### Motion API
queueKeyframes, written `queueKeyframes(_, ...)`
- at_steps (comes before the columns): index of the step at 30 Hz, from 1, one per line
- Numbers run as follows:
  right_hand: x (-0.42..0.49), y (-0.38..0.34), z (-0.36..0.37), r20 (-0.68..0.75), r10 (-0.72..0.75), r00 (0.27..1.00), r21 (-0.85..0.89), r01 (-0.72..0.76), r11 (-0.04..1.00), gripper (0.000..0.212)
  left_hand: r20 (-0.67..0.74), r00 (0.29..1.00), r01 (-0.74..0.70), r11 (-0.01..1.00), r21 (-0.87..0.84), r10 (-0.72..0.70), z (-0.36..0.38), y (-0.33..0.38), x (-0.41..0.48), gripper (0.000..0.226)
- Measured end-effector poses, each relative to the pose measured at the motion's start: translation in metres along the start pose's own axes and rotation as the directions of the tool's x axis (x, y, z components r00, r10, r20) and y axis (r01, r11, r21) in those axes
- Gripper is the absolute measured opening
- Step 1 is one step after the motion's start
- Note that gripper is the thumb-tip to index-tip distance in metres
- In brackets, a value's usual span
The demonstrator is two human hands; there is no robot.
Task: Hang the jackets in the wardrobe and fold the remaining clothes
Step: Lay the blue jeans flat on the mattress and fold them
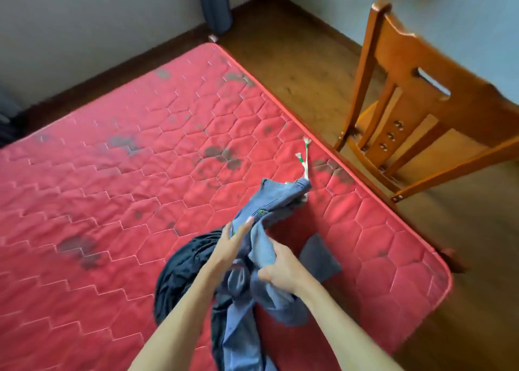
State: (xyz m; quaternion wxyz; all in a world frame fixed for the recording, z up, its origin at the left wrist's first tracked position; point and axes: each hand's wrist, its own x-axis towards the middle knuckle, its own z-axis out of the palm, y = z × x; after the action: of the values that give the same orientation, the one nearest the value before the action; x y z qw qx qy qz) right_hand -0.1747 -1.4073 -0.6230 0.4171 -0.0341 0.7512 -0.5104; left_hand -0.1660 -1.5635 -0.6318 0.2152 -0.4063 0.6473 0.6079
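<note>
Though half-hidden, dark garment under denim.

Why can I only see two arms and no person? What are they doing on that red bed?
The camera sits on the person's head and looks down, so you see only their arms, as if through their eyes. The left hand and the right hand both grip a crumpled blue denim garment. I cannot tell if it is a jacket or trousers. A white-and-green cord sticks out of its top. On the red mattress lie a dark garment and a small grey cloth. A wooden chair stands on the floor to the right.
</note>
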Motion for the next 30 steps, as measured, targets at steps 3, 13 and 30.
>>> queueKeyframes(3,-0.05,-0.045,0.019,0.118,-0.076,0.99,-0.028,0.08,0.996,0.052,0.075,0.994,-0.068,0.995,-0.072,0.074,-0.023,0.014,-0.049,0.046)
queueKeyframes(13,-0.191,-0.133,0.054,-0.004,0.161,0.987,0.293,-0.152,0.944,0.056,-0.081,0.916,-0.402,0.904,-0.143,0.394,-0.127,0.009,-0.237,0.02)
queueKeyframes(30,-0.272,-0.254,0.181,-0.277,-0.413,0.867,0.491,0.498,0.715,0.028,-0.144,0.84,-0.476,0.837,0.269,0.524,-0.22,0.014,-0.429,0.125)
